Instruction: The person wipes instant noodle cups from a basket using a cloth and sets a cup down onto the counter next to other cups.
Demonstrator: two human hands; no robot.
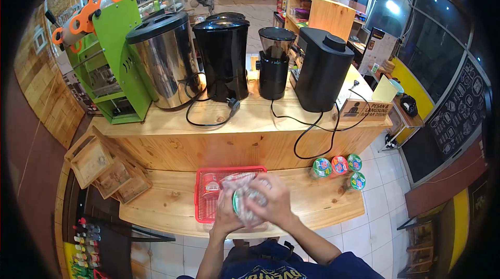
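Observation:
Both hands are closed around a crinkled clear plastic bag [253, 217] with whitish and reddish contents, blurred by motion. A green-edged round lid or label shows at its left side, partly covered. My left hand [227, 215] grips the bag from the left and below. On the right, my right hand [275, 202] presses over its top and side. The bag is above a red plastic basket [198, 201] on the wooden shelf. Inside the basket, left of the bag, lies a red and white packaged item [210, 185]. The bag and hands hide much of the basket.
Several lidded cups [339, 165] stand at the shelf's right end. A wooden crate stand [107, 167] leans at the left. Along the raised counter [245, 115] are a green machine [122, 60], a steel container [165, 65], black appliances [221, 60], loose cords and a wooden sign [364, 110].

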